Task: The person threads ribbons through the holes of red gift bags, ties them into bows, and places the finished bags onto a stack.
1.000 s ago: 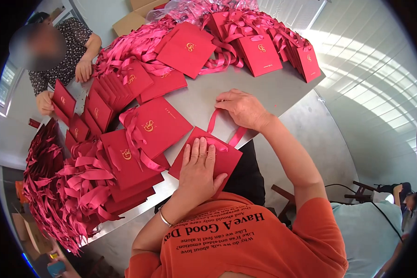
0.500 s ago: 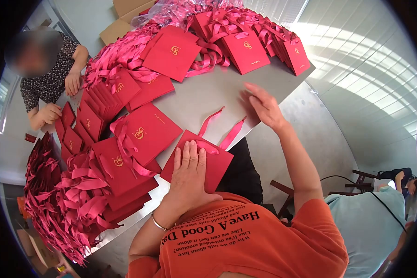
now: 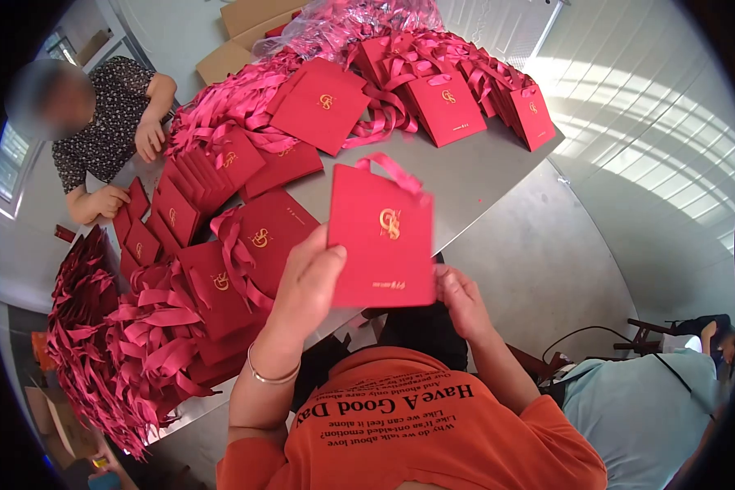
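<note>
Raised in front of my orange shirt is a red paper gift bag (image 3: 376, 265) with a gold logo and a pink ribbon handle (image 3: 396, 173) at its top. My left hand (image 3: 306, 273) is closed on the bag's left edge, thumb across the front. At the lower right corner, my right hand (image 3: 463, 300) pinches the edge, its fingertips partly behind the bag. To the left of my left hand lie stacked red bags (image 3: 212, 282) with their ribbons hanging loose.
A metal-grey table (image 3: 482, 175) carries heaps of red bags and pink ribbons (image 3: 151, 327) along its left and far sides. Across it, a co-worker's hand (image 3: 106, 202) touches small red bags. Cardboard boxes (image 3: 249, 24) stand behind. Another person (image 3: 629, 408) sits at lower right.
The bag under my flat left hand has been lifted off the table, its logo now showing. My right hand came down from above the table to the bag's lower right corner.
</note>
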### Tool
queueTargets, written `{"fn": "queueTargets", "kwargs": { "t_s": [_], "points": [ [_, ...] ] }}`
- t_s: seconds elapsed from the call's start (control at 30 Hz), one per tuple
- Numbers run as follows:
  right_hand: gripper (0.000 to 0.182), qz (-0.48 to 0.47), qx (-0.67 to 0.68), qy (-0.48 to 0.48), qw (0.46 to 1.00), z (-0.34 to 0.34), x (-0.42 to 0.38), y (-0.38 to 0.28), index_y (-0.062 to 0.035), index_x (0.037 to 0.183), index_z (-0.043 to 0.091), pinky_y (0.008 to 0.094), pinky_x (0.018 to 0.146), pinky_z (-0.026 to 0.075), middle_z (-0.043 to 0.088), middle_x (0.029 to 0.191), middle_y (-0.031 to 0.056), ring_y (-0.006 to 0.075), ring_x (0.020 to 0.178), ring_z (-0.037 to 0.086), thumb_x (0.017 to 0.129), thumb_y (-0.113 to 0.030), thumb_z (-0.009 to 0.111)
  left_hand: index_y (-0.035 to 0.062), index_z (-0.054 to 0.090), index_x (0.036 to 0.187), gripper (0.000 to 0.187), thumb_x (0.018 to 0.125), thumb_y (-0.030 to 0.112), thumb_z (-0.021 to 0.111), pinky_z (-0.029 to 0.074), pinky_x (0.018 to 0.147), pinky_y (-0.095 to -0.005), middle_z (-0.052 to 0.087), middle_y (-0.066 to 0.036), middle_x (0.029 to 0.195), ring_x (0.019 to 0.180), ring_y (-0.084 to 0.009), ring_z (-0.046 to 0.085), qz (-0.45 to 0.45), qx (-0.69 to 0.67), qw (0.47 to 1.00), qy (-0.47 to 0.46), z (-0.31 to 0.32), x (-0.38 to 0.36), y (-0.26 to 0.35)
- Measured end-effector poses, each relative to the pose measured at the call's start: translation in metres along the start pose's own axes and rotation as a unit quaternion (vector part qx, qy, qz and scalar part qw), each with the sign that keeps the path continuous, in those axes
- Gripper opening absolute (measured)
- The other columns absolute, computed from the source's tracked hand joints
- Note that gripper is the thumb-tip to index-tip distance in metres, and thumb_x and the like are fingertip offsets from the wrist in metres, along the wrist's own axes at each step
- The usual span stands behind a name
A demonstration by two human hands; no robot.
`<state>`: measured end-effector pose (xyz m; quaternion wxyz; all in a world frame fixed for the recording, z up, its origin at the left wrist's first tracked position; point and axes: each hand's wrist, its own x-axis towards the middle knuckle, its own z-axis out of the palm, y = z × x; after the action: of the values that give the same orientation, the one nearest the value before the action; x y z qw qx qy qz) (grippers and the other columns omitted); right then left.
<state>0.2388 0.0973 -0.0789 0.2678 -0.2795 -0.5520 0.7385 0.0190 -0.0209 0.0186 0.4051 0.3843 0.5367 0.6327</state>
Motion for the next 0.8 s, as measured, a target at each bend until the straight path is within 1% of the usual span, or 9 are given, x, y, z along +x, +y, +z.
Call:
{"fn": "queueTargets", "kwargs": {
  "t_s": [0.1,0.2,0.27,0.3,0.37,0.5,0.57,0.73,0.8],
  "points": [
    [0.038,0.015,0.138,-0.009,0.99,0.014,0.012,-0.03,0.0029,0.123,0.056,0.0276,0.075,0.054,0.07,0.097,0.0097,0.015,0.085,0.067,0.103,-0.03,0.055,-0.0054,0.05,0.132,0.039,0.095,0.005,0.043,0.057,0.078,-0.0373,0.064,-0.015,0.116,0.096,-0.0234,0.069,-0.076,-0.2,0.976,0.033,-0.003,0.0,-0.038],
    [0.031,0.052,0.05,0.002,0.997,0.01,0.021,-0.027,0.0015,0.115,0.058,0.0252,0.062,0.053,0.07,0.091,0.0092,0.0134,0.073,0.067,0.101,-0.026,0.059,-0.0056,0.047,0.134,0.039,0.098,0.01,0.047,0.059,0.07,-0.0396,0.062,-0.015,0.123,0.098,-0.0247,0.069,-0.209,-0.162,0.963,0.059,0.005,-0.016,-0.043],
    [0.023,0.065,0.023,0.026,0.997,0.008,0.027,-0.015,-0.0002,0.109,0.059,0.0235,0.051,0.051,0.07,0.085,0.0079,0.0126,0.06,0.064,0.098,-0.02,0.062,-0.0057,0.045,0.134,0.044,0.096,0.013,0.054,0.058,0.064,-0.0409,0.068,-0.018,0.112,0.091,-0.0276,0.072,-0.209,-0.036,0.973,0.088,0.003,-0.023,-0.053],
    [0.023,0.065,0.02,0.022,0.997,0.009,0.027,-0.014,-0.0002,0.109,0.059,0.0235,0.051,0.051,0.07,0.085,0.0079,0.0126,0.06,0.064,0.098,-0.02,0.062,-0.0053,0.046,0.132,0.044,0.094,0.014,0.058,0.058,0.063,-0.0413,0.07,-0.019,0.102,0.084,-0.0299,0.072,-0.133,0.185,0.968,0.101,0.002,-0.027,-0.05],
    [0.019,0.086,-0.005,0.047,0.995,0.012,0.022,-0.011,-0.0003,0.107,0.06,0.0233,0.05,0.051,0.069,0.083,0.008,0.0125,0.058,0.063,0.097,-0.016,0.064,-0.0037,0.053,0.125,0.045,0.088,0.016,0.068,0.057,0.062,-0.0431,0.069,-0.019,0.078,0.067,-0.0358,0.07,-0.047,0.496,0.858,0.124,0.003,-0.031,-0.045],
    [0.017,0.083,-0.003,0.043,0.996,0.019,0.015,-0.013,-0.0003,0.106,0.06,0.0235,0.049,0.05,0.069,0.082,0.008,0.0125,0.056,0.063,0.097,-0.014,0.062,-0.0048,0.056,0.121,0.045,0.085,0.017,0.071,0.055,0.074,-0.0453,0.069,-0.018,0.086,0.078,-0.0345,0.069,-0.004,0.589,0.8,0.118,0.008,-0.009,-0.035],
    [0.017,0.101,0.001,0.025,0.995,0.021,0.011,-0.014,0.0003,0.106,0.06,0.0239,0.049,0.051,0.069,0.081,0.008,0.0131,0.056,0.063,0.097,-0.014,0.062,-0.0039,0.061,0.113,0.039,0.082,0.017,0.072,0.05,0.093,-0.0451,0.066,-0.021,0.102,0.101,-0.0356,0.065,0.228,0.611,0.749,0.114,0.007,0.012,-0.048],
    [0.018,0.116,-0.073,-0.016,0.99,0.01,0.014,-0.018,0.0013,0.103,0.063,0.0258,0.048,0.05,0.069,0.082,0.0086,0.0135,0.055,0.064,0.097,-0.016,0.064,-0.0064,0.062,0.105,0.036,0.081,0.016,0.073,0.044,0.103,-0.048,0.061,-0.025,0.116,0.116,-0.0382,0.057,0.238,0.539,0.807,0.04,0.013,0.036,-0.076],
    [0.015,-0.004,-0.502,-0.054,0.863,0.0,0.026,-0.028,0.0004,0.095,0.068,0.029,0.051,0.051,0.069,0.08,0.0098,0.017,0.056,0.065,0.092,-0.014,0.069,-0.0063,0.062,0.106,0.037,0.08,0.017,0.073,0.044,0.103,-0.049,0.061,-0.025,0.117,0.116,-0.0385,0.057,0.246,0.554,0.795,0.028,0.01,0.033,-0.087]
  ]
}}
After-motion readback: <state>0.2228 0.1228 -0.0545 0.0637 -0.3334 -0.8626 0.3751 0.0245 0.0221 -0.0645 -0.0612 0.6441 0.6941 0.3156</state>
